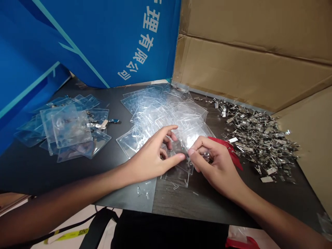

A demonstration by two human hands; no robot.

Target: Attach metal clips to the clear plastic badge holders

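– Please, what stands beyond the right grip [214, 159]?
– Beyond it, and also farther right, I see a brown cardboard wall [249, 64] with a fold across. Beyond and to the left of the grip there is a blue panel [103, 41], which carries white characters [151, 20].
– And on the near side?
– The dark worktop [207, 207] ends there. Lower, far left of the grip, is a yellow strip [72, 236]; lower right, a red object [243, 243], partly cut off.

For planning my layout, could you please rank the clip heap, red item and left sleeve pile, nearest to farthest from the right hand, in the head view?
1. Red item, beside the right hand.
2. Clip heap, farther right.
3. Left sleeve pile, at far left.
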